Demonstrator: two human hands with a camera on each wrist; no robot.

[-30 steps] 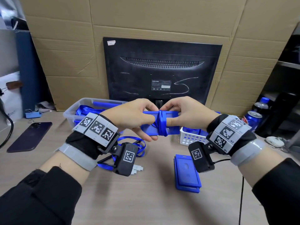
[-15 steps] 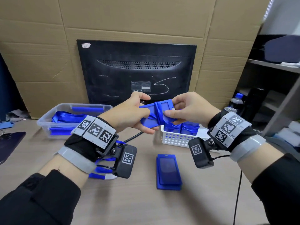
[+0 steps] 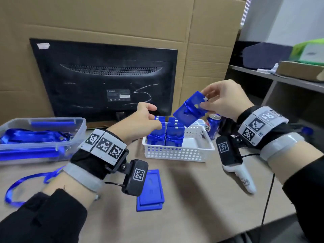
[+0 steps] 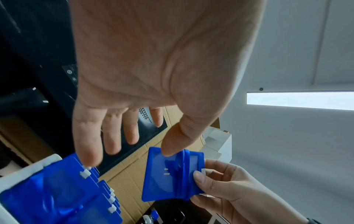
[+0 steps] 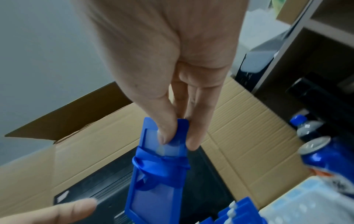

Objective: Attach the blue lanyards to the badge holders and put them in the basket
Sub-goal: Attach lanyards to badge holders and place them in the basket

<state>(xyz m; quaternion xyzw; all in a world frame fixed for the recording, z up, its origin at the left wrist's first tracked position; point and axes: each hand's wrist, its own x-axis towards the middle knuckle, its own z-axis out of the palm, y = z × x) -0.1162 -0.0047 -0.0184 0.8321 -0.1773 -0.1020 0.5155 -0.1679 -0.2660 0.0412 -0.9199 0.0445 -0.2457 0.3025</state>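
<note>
Left hand (image 3: 140, 120) has let go and hovers relaxed; right hand (image 3: 226, 100) alone now pinches the lanyard-wrapped badge holder (image 3: 190, 111) above the basket (image 3: 178, 151), its long axis tilted down toward the left hand.

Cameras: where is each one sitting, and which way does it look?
Head: worn on the head, looks forward and down at the white basket on the desk; both forearms show, the left hand and the right hand.
Left wrist: on the left wrist, looks along the open palm up toward the ceiling light.
Right wrist: on the right wrist, looks along fingers pinching the badge holder.
Shared: all three show that lanyard-wrapped badge holder.
</note>
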